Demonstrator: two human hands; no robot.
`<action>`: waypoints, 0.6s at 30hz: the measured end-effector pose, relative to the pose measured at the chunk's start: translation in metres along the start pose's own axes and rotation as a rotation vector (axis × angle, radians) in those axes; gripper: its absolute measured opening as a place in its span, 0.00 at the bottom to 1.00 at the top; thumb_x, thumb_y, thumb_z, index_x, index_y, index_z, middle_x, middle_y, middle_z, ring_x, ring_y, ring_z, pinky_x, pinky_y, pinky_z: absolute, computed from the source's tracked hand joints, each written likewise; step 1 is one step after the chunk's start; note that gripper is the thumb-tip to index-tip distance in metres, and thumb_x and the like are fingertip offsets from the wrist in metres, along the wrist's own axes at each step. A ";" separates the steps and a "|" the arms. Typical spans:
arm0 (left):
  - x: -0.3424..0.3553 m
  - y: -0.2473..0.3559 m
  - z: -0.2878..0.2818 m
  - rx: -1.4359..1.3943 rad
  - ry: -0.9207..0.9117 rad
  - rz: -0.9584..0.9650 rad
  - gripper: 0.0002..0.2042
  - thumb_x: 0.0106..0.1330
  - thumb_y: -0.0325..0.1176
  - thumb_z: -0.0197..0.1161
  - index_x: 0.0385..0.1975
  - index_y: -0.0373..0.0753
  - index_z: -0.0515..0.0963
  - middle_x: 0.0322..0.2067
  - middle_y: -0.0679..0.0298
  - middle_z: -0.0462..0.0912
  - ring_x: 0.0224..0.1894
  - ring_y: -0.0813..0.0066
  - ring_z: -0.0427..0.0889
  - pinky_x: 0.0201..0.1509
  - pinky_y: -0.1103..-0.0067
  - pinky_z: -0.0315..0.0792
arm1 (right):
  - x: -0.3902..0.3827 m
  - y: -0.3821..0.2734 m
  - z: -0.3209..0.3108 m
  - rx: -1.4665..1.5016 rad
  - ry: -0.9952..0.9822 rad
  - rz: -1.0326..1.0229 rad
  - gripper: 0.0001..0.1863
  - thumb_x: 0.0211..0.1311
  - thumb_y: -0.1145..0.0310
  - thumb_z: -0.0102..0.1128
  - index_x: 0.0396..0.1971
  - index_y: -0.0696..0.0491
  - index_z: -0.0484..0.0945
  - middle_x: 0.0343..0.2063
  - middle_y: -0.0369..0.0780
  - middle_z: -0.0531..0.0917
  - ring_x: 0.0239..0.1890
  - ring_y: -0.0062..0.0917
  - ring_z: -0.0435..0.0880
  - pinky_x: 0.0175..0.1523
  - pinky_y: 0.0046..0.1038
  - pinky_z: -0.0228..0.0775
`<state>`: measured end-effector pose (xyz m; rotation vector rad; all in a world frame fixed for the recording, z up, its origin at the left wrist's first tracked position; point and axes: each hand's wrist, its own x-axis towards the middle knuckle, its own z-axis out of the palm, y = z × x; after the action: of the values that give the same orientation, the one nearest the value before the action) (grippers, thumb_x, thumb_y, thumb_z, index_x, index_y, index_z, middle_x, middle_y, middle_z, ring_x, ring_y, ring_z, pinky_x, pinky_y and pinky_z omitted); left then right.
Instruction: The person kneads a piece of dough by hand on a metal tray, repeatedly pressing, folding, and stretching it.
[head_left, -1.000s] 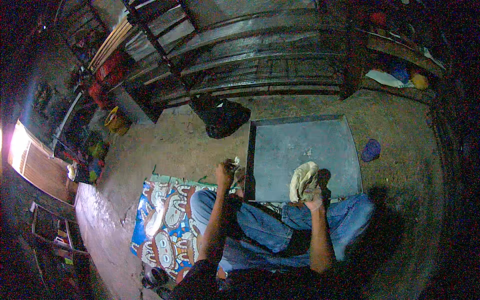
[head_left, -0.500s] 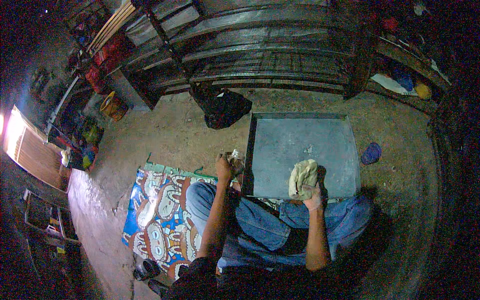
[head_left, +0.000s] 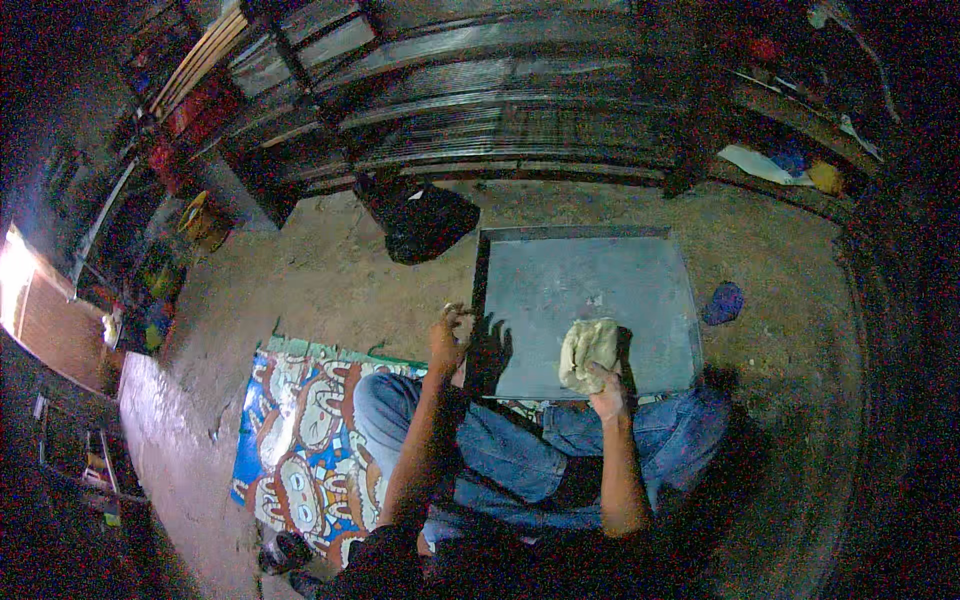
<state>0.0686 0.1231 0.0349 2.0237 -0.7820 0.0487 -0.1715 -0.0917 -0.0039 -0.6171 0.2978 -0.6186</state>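
My left hand point(head_left: 449, 335) is raised at the tray's left edge, fingers loosely curved and apart, with no clear object between them; its shadow falls inside the grey rectangular tray point(head_left: 640, 280). My right hand point(head_left: 607, 395) grips a crumpled cream cloth point(head_left: 588, 350) over the near right part of that tray. The tray lies in front of my crossed legs in blue jeans point(head_left: 510, 450). A small purple object point(head_left: 723, 303) rests on the floor just right of it.
A colourful printed mat point(head_left: 300, 445) lies under and left of my legs, with dark footwear point(head_left: 285, 553) below it. A black bag point(head_left: 420, 225) sits beyond the tray. A dark slatted metal frame point(head_left: 500, 130) spans the back; a yellow container point(head_left: 200, 220) stands back left.
The view has shifted a little. My left fingers have loosened and spread, and the pale scrap seen in them is no longer clear. The cloth stays in my right hand, lying slightly flatter.
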 end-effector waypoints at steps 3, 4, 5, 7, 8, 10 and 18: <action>-0.023 0.027 0.020 -0.265 -0.213 -0.195 0.22 0.68 0.40 0.59 0.58 0.35 0.70 0.56 0.55 0.76 0.59 0.63 0.73 0.63 0.71 0.66 | -0.006 -0.002 0.008 0.129 0.015 0.104 0.39 0.48 0.69 0.71 0.63 0.49 0.64 0.58 0.39 0.74 0.60 0.35 0.73 0.63 0.41 0.68; -0.034 0.039 0.034 -0.406 -0.247 -0.279 0.25 0.68 0.43 0.58 0.60 0.34 0.68 0.58 0.55 0.74 0.60 0.63 0.73 0.63 0.71 0.66 | -0.003 -0.006 0.019 0.206 -0.111 0.134 0.40 0.47 0.67 0.72 0.63 0.50 0.64 0.58 0.38 0.74 0.60 0.35 0.72 0.63 0.43 0.67; -0.038 0.052 0.056 -0.598 -0.290 -0.347 0.27 0.69 0.46 0.56 0.63 0.34 0.66 0.60 0.56 0.71 0.62 0.64 0.70 0.65 0.71 0.64 | -0.001 -0.001 0.005 0.174 -0.096 0.125 0.41 0.47 0.68 0.72 0.64 0.49 0.63 0.59 0.38 0.72 0.61 0.35 0.71 0.64 0.43 0.66; -0.050 0.060 0.089 -0.998 -0.346 -0.463 0.31 0.70 0.49 0.55 0.66 0.37 0.61 0.63 0.58 0.67 0.64 0.66 0.67 0.66 0.70 0.62 | -0.001 0.010 0.004 0.133 -0.083 0.137 0.43 0.47 0.69 0.71 0.66 0.47 0.60 0.61 0.38 0.69 0.62 0.35 0.69 0.64 0.42 0.65; -0.056 0.050 0.096 -1.210 -0.349 -0.504 0.32 0.70 0.50 0.54 0.68 0.39 0.58 0.64 0.59 0.65 0.64 0.67 0.66 0.66 0.70 0.62 | -0.011 0.011 0.035 0.121 -0.089 0.160 0.44 0.48 0.69 0.70 0.67 0.46 0.58 0.62 0.38 0.68 0.63 0.35 0.69 0.64 0.42 0.65; -0.059 0.064 0.109 -1.412 -0.332 -0.615 0.32 0.69 0.49 0.56 0.69 0.41 0.56 0.63 0.60 0.66 0.62 0.67 0.68 0.64 0.71 0.65 | -0.019 -0.003 0.064 -0.069 -0.088 0.235 0.50 0.48 0.71 0.70 0.71 0.43 0.50 0.65 0.39 0.63 0.65 0.36 0.65 0.65 0.42 0.64; -0.047 0.089 0.109 -0.852 -0.174 -0.323 0.27 0.69 0.40 0.58 0.64 0.36 0.60 0.56 0.56 0.71 0.58 0.68 0.71 0.63 0.73 0.65 | -0.012 -0.002 0.076 -1.571 0.041 -0.215 0.61 0.42 0.75 0.73 0.73 0.46 0.39 0.70 0.50 0.52 0.71 0.42 0.53 0.72 0.38 0.50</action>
<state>-0.0463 0.0295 0.0247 1.3130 -0.4489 -0.5613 -0.1481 -0.0515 0.0574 -2.1613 0.7613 -0.5086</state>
